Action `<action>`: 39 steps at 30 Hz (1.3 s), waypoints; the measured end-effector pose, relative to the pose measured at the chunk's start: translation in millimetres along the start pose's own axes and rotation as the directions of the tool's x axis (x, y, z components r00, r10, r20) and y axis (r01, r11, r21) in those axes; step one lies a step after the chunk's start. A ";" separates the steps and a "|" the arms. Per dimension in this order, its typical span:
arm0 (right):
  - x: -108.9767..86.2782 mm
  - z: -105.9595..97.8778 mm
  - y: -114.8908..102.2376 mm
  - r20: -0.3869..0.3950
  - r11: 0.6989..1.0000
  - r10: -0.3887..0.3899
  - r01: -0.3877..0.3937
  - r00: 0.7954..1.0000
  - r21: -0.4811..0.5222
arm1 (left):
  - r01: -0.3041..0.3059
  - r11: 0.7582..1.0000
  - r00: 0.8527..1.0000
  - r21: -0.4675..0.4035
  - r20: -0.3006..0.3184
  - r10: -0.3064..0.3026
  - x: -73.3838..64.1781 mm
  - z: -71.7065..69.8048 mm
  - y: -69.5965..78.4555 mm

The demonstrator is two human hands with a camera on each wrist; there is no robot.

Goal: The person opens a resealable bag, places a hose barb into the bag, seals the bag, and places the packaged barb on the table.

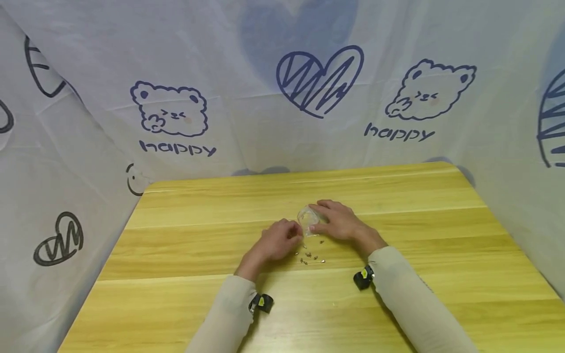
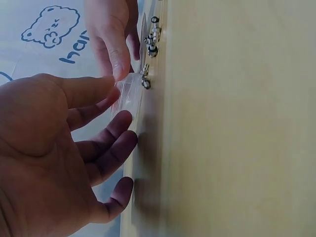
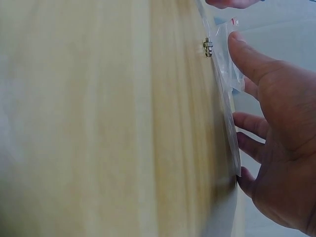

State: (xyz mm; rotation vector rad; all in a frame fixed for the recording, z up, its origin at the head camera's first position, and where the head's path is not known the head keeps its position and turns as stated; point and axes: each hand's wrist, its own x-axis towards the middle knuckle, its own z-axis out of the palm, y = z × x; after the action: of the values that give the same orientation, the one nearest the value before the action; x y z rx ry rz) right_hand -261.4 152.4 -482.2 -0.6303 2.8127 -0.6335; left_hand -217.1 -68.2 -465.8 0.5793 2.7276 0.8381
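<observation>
A clear plastic zip bag point(image 1: 308, 220) with a red seal mark lies near the middle of the table, its upper layer lifted in the right wrist view. My right hand point(image 1: 339, 220) holds it from the right, thumb on the film and fingers along its far side. From the left, my left hand point(image 1: 279, 239) pinches at the bag's near edge with thumb and index fingertips; the other fingers are loosely bent. Small shiny metal fittings point(image 1: 308, 255) lie scattered in front of the bag. One metal fitting point(image 3: 208, 47) shows close to the film.
The wood-grain table point(image 1: 176, 294) runs back to a white cloth point(image 1: 247, 132) printed with hearts and bears, which also hangs at both sides. Dark cameras are strapped to the left wrist point(image 1: 263, 303) and right wrist point(image 1: 364, 278).
</observation>
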 end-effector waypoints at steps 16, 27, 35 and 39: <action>-1.2 -2.0 -2.7 0.006 1.000 0.001 -0.001 1.000 -0.001 | -0.031 0.996 0.998 0.079 0.058 0.026 -3.4 4.5 4.5; -1.3 -2.2 -1.7 0.006 1.000 0.001 -0.001 1.000 0.013 | 0.004 0.992 1.000 0.125 0.022 -0.006 0.3 13.3 3.6; -1.2 -2.5 -0.9 0.007 1.000 -0.001 0.000 1.000 0.015 | 0.022 0.990 1.000 0.138 0.015 -0.024 -0.6 15.4 5.3; -0.6 -1.6 -0.4 0.006 1.000 -0.001 0.001 1.000 0.015 | 0.035 0.991 0.999 0.126 0.028 -0.039 -2.0 14.9 6.8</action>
State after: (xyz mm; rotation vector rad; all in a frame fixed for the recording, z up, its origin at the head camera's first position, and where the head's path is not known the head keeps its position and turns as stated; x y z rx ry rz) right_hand -261.2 153.0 -480.6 -0.6293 2.8000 -0.6510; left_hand -208.3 -56.7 -473.8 0.5590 2.7689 0.6467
